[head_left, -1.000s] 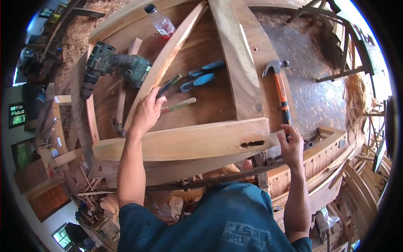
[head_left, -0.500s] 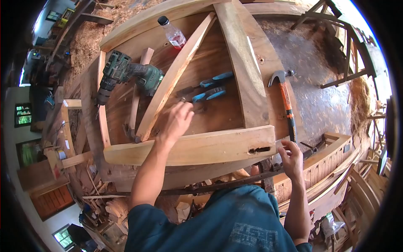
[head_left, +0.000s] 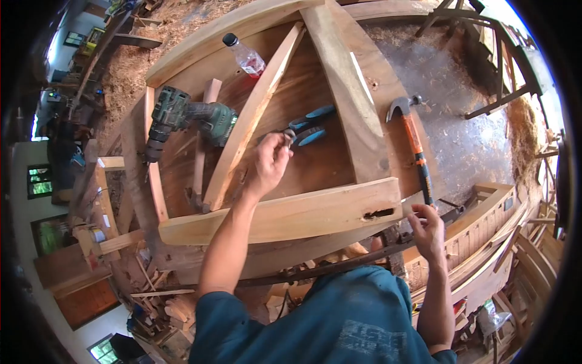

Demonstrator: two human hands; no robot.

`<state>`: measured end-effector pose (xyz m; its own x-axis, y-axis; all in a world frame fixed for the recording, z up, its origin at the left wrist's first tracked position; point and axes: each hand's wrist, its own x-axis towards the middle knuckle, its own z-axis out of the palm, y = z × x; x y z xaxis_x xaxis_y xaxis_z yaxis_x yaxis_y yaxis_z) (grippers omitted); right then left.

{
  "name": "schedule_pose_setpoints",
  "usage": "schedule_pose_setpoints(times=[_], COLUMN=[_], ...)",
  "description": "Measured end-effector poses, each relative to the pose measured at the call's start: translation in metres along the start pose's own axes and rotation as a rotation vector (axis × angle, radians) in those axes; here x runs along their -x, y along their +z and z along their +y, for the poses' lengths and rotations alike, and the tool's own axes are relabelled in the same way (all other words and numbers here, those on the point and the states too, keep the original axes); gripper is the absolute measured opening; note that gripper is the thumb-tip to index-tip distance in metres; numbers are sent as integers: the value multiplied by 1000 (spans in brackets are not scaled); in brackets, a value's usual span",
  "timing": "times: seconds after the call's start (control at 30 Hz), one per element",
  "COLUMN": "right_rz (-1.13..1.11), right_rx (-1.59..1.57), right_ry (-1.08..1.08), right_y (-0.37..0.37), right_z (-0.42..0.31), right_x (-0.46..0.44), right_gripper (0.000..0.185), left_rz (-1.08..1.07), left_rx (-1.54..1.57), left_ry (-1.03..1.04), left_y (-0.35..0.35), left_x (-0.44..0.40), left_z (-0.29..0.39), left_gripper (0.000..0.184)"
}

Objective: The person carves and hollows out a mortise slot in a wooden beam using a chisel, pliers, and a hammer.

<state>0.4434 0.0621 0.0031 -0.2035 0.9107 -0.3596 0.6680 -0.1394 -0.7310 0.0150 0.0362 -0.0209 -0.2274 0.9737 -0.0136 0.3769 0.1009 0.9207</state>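
Note:
My left hand is raised over the plywood panel, fingers pinched on a small dark metallic piece of unclear kind. Just beyond it lie blue-and-black handles of what looks like pliers, their working end partly hidden by the hand. My right hand hangs by the right end of the front wooden rail, fingers loosely curled with the thumb apart and nothing visible in them. Close above those fingers is the handle end of an orange-and-black claw hammer.
A green cordless drill lies on the left of the wooden frame. Behind the diagonal strip lies a clear bottle with red liquid. A wide board crosses the frame. Wood shavings cover the floor behind.
My left hand has lifted and moved right, toward the blue handles, with the small metallic piece now showing at its fingertips. My right hand stays by the rail's end. The view has shifted slightly.

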Motion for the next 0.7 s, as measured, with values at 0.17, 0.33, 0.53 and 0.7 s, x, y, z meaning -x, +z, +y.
schedule_pose_setpoints(times=[0.17,0.33,0.53,0.7], right_rz=[6,-4,-16,23], right_rx=[26,15,56,52], right_ry=[-39,0,-29,-102], right_y=[-4,-7,-4,-9], right_z=[-10,-11,-13,-14], right_x=[0,2,2,7], right_gripper=[31,32,31,30], left_rz=[175,97,-172,9], left_rx=[582,490,-497,-733], left_ry=[-16,-175,25,161], left_y=[-28,-33,6,25], left_x=[-14,-12,-12,-25], left_z=[0,3,-2,-22], left_gripper=[19,17,20,37])
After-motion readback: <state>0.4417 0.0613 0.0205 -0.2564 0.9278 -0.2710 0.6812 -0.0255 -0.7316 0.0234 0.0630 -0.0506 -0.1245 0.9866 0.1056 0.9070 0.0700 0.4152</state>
